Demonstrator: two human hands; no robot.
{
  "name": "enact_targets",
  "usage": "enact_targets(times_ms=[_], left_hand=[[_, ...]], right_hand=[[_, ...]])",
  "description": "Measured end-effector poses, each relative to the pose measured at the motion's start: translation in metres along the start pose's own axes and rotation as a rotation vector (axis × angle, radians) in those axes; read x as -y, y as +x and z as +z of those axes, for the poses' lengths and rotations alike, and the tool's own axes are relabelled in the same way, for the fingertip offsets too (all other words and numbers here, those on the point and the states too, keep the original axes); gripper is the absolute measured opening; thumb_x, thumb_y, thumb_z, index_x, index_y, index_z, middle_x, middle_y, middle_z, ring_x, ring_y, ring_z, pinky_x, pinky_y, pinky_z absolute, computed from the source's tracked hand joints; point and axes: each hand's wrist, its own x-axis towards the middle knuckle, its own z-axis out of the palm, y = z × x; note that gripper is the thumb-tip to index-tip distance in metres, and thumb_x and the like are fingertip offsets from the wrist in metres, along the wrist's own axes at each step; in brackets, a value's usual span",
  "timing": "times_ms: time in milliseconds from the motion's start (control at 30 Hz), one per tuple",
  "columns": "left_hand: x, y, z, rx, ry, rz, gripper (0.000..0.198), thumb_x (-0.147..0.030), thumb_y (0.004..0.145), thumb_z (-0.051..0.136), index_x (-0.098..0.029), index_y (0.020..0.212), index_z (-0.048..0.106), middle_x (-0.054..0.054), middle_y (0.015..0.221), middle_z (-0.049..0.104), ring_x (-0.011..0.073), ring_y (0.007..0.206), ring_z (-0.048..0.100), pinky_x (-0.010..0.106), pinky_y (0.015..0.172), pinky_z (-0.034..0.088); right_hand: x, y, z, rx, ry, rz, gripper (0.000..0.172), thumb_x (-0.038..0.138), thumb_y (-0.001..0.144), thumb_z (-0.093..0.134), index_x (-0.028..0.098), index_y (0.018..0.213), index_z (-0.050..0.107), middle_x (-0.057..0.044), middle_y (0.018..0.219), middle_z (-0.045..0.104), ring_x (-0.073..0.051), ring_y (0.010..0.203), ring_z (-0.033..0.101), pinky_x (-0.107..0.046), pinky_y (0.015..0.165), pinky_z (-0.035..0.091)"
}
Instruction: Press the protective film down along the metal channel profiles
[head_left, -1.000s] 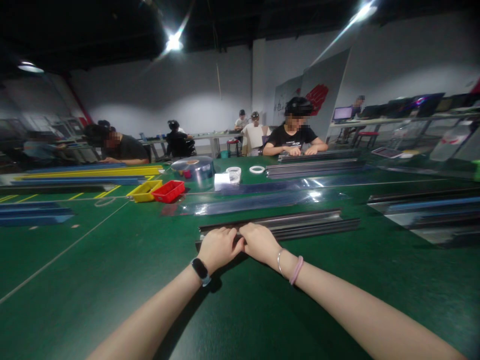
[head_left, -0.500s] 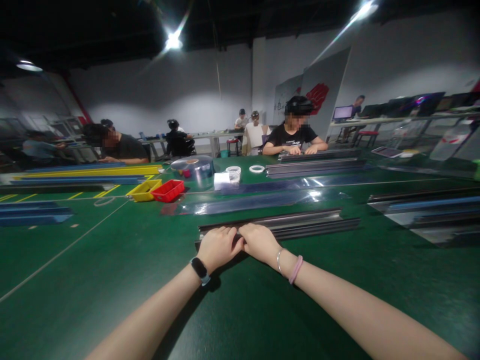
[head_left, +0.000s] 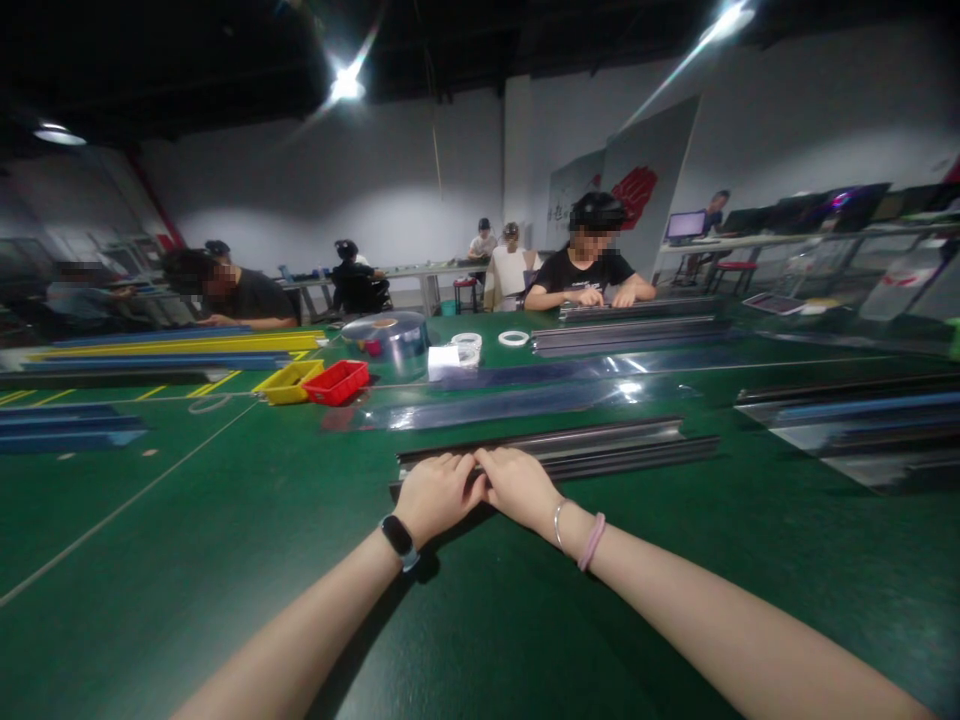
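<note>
A long black channel-shaped profile point(head_left: 630, 458) lies crosswise on the green table in front of me, its inner groove showing grey. Near its left end my left hand point(head_left: 436, 495), with a dark wristband, is closed over the near edge. Right beside it, my right hand point(head_left: 519, 487) bends its fingers over the same profile, thumb side against the left hand. Both sets of fingertips go down into or behind the profile, so whatever small thing they may pinch is hidden. The profile's right half sticks out past my right hand.
Clear plastic strips point(head_left: 517, 400) lie just beyond the profile. Behind are a red bin point(head_left: 337, 382), a yellow bin point(head_left: 292, 383), a film roll point(head_left: 405, 345) and white tape rings point(head_left: 514, 339). More profiles point(head_left: 870, 420) lie at right. A co-worker point(head_left: 592, 265) works across the table.
Hardly anything differs. My hands stay on the profile in the same place, with only a slight shift of the right fingers. The co-worker's hands opposite moved a little.
</note>
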Motion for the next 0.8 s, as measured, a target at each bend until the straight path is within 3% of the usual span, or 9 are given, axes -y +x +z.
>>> enact_targets(times_ms=[800], left_hand=[[0.0002, -0.0005, -0.0006, -0.061, -0.032, 0.021, 0.018, -0.026, 0.079, 0.037, -0.017, 0.077, 0.053, 0.003, 0.067, 0.057, 0.0140, 0.063, 0.052, 0.027, 0.062, 0.039]], right_hand=[[0.0027, -0.0003, -0.0019, -0.052, 0.055, 0.007, 0.016, 0.017, 0.073, 0.046, 0.016, 0.089, 0.045, -0.004, 0.077, 0.055, -0.016, 0.078, 0.048, -0.028, 0.072, 0.031]])
